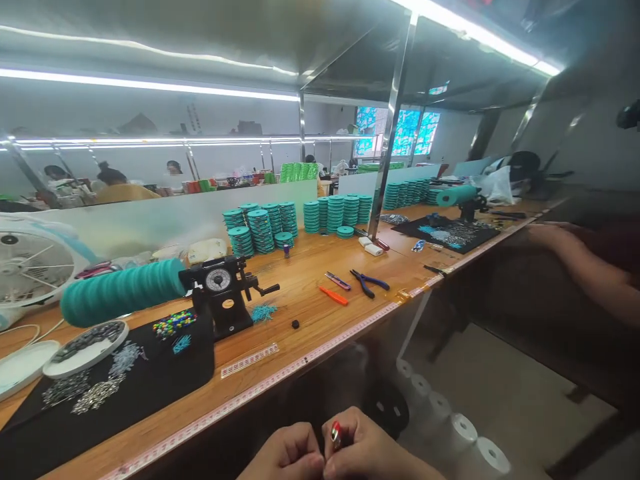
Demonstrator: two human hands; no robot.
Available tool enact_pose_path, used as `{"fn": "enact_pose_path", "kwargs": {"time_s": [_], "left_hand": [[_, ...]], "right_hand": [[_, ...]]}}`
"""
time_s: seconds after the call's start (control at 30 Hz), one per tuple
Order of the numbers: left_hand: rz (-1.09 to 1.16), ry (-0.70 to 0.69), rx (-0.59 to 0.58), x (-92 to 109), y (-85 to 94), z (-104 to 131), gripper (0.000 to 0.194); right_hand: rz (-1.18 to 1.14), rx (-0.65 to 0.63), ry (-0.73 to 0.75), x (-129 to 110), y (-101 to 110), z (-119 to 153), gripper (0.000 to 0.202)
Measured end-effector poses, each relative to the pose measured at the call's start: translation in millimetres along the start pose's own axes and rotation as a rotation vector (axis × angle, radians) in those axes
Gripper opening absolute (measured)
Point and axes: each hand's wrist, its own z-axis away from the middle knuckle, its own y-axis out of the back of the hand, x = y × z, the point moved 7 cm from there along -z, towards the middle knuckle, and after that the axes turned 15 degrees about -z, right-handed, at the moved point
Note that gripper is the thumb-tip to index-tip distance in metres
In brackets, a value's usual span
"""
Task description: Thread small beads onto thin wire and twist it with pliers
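Note:
My left hand (294, 448) and my right hand (367, 452) are close together at the bottom middle, below the table's front edge. A small red thing with a shiny metal part (335, 435) sticks up from the curled fingers of my right hand; its kind is hard to tell. The fingertips of my left hand are pinched and nearly meet the right ones. Whatever lies between them is too small or hidden. Beyond them on the wooden table lie an orange-handled tool (333, 295), a pink thread snipper (337, 281) and blue-handled pliers (369, 283).
A black hand-cranked winder (223, 293) carries a teal roll (123, 291). On a black mat (165, 373) are beads and small metal parts. Stacked teal spools (261, 230) stand behind. A tape measure (260, 385) runs along the table edge. Another person's arm (575, 250) reaches in at right.

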Motion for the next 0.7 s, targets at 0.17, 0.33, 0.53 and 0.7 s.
{"fn": "enact_pose_path", "kwargs": {"time_s": [0.17, 0.33, 0.53, 0.7], "left_hand": [[0.190, 0.165, 0.075, -30, -23.7, -50, 0.048], [0.244, 0.261, 0.082, -35, -38.5, -69, 0.042], [0.228, 0.363, 0.117, -40, -39.1, -82, 0.039], [0.178, 0.389, 0.185, -41, -38.0, -93, 0.041]], "right_hand": [[-0.096, 0.189, 0.075, 16, 51, 10, 0.020], [-0.142, 0.210, 0.054, 18, 71, 27, 0.031], [-0.122, 0.355, 0.230, 14, 97, 38, 0.037], [-0.332, 0.468, 0.186, 49, 113, 19, 0.056]]}}
